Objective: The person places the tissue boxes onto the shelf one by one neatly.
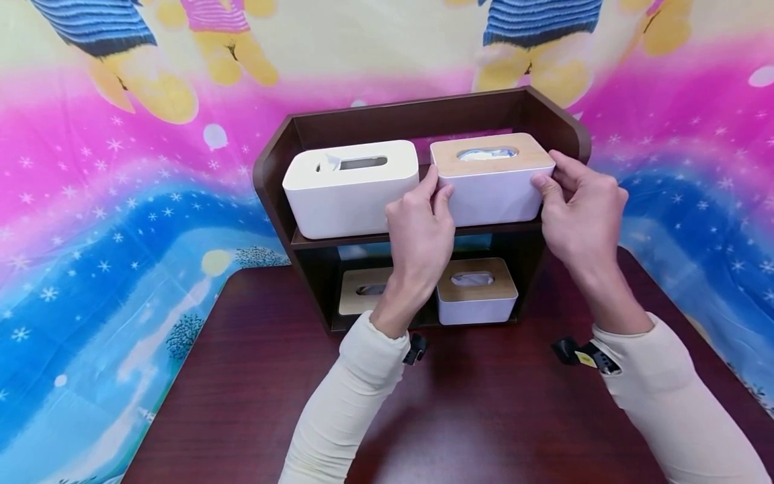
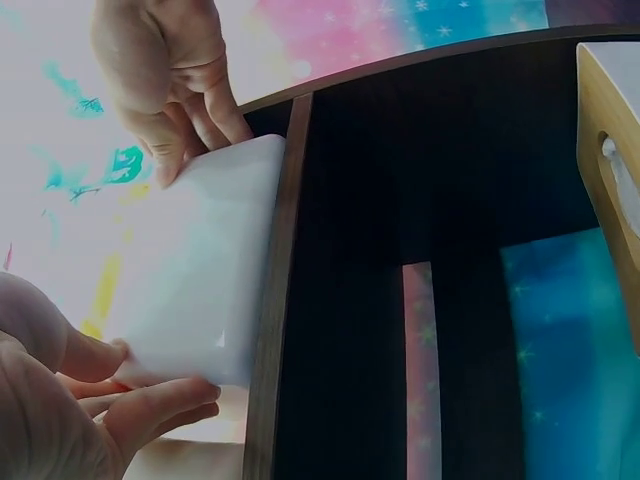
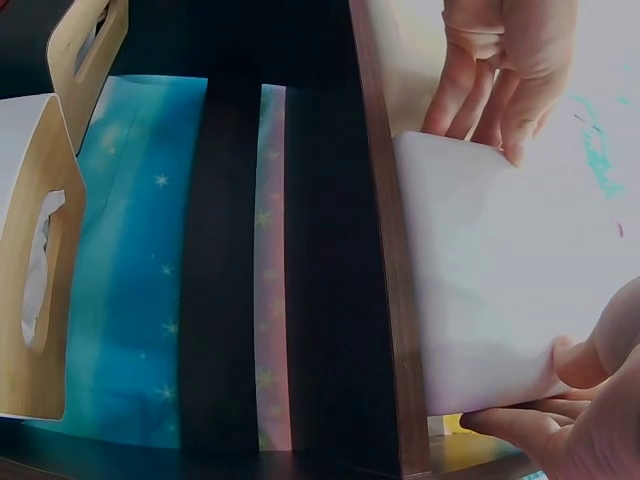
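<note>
On the upper shelf at the right stands a white tissue box (image 1: 492, 195) with a wood-look lid and an oval slot, tissue showing inside. My left hand (image 1: 421, 225) holds its left end and my right hand (image 1: 580, 208) its right end, thumbs at the front and fingers along the sides. Both wrist views show the box's white wall (image 2: 205, 260) between the two hands, right at the shelf board's front edge (image 3: 385, 230). Beside it on the left stands an all-white tissue box (image 1: 351, 195) with a long slot and a bit of tissue poking out.
A dark brown two-tier shelf (image 1: 411, 121) stands on a reddish-brown table (image 1: 484, 403). Its lower tier holds a wood-topped tissue box (image 1: 478, 292) at right and another wood-topped box (image 1: 353, 302) at left, partly behind my left forearm. A colourful printed cloth (image 1: 151, 222) hangs behind.
</note>
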Demonstrator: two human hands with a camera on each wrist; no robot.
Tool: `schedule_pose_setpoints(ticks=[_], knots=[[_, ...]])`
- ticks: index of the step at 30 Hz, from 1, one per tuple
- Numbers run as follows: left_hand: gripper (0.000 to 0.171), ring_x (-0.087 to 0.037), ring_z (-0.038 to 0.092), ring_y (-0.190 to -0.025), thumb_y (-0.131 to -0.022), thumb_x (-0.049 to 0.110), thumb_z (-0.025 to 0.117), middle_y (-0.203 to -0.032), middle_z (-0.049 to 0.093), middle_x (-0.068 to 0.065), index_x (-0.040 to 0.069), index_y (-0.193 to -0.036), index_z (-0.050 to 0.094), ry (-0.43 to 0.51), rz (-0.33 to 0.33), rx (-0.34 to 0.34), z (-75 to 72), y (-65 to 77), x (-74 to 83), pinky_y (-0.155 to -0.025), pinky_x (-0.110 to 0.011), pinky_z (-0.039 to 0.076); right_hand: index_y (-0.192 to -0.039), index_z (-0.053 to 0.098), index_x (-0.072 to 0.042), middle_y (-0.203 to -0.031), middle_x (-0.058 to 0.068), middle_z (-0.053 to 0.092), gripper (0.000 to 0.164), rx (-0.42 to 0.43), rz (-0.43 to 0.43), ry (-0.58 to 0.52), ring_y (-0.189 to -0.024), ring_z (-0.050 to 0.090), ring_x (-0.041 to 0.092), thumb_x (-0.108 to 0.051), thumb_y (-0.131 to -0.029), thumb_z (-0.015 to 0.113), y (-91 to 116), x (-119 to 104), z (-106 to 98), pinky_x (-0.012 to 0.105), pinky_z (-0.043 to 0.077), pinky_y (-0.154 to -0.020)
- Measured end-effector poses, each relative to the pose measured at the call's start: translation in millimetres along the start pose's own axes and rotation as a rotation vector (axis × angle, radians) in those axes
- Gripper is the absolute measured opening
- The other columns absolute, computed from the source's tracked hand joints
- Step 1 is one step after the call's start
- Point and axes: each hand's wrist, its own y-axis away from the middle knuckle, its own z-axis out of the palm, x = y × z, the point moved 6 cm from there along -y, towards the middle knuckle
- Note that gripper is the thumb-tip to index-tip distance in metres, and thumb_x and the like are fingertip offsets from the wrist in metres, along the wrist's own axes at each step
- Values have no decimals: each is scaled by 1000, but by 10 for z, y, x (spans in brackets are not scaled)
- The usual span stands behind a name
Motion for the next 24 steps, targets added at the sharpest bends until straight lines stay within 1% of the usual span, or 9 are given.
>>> schedule_pose_setpoints(ticks=[3, 10, 13, 17, 18, 20, 21, 22, 24], knots=[[42, -24, 80, -109, -105, 15, 68, -125, 80, -15, 2, -145, 66, -1, -2, -2, 3, 6, -2, -95, -31, 63, -153, 60, -26, -145, 7, 67, 48, 0, -7, 3, -128, 71, 26, -31, -106, 69, 2, 2, 1, 45, 57, -105], [40, -22, 82, -102, -107, 16, 66, -122, 81, -14, 4, -145, 67, -19, 12, -8, 21, 9, 1, -94, -31, 64, -154, 59, -25, -146, 8, 67, 49, 0, -4, -6, -128, 71, 27, -32, -106, 68, 17, 19, -7, 46, 57, -105], [43, -23, 81, -106, -107, 17, 66, -123, 81, -14, 4, -148, 65, -15, 4, -24, 30, 18, 3, -96, -32, 64, -155, 58, -25, -146, 8, 66, 50, -7, -5, -9, -129, 70, 28, -32, -106, 68, 27, 21, -14, 46, 56, -106], [51, -26, 75, -123, -106, 20, 68, -137, 75, -14, 3, -154, 58, 18, -5, -61, 27, 51, 15, -104, -35, 59, -158, 53, -27, -152, 6, 63, 54, -35, 2, -20, -134, 67, 28, -30, -106, 67, 62, 22, -34, 45, 54, -108], [54, -26, 74, -125, -107, 21, 68, -140, 74, -14, 2, -155, 56, 21, -2, -67, 18, 64, 24, -106, -35, 57, -159, 52, -28, -153, 5, 62, 55, -41, 2, -25, -135, 66, 27, -30, -106, 67, 81, 20, -47, 45, 54, -109], [57, -22, 80, -111, -106, 24, 69, -146, 70, -14, 1, -156, 54, 21, 18, -72, -15, 94, 45, -97, -26, 62, -160, 51, -28, -156, 3, 60, 56, -49, -10, -35, -139, 64, 25, -29, -106, 68, 129, 13, -79, 42, 53, -111], [58, -20, 81, -98, -106, 25, 70, -139, 74, -15, 1, -156, 54, 14, 31, -72, -41, 112, 60, -87, -20, 63, -160, 50, -28, -157, 1, 59, 57, -54, -20, -38, -140, 63, 25, -29, -106, 68, 159, 10, -98, 41, 52, -112], [58, -19, 78, -85, -106, 26, 70, -131, 77, -16, 0, -156, 54, 5, 47, -68, -74, 133, 73, -75, -17, 61, -160, 51, -28, -157, 1, 59, 57, -59, -32, -39, -142, 62, 24, -29, -106, 69, 193, 7, -119, 39, 52, -113], [59, -20, 76, -78, -105, 27, 71, -131, 77, -17, -2, -154, 55, -12, 82, -53, -146, 171, 89, -68, -19, 60, -159, 52, -28, -157, 0, 60, 57, -66, -62, -40, -143, 61, 24, -29, -105, 71, 267, 7, -160, 35, 51, -113]])
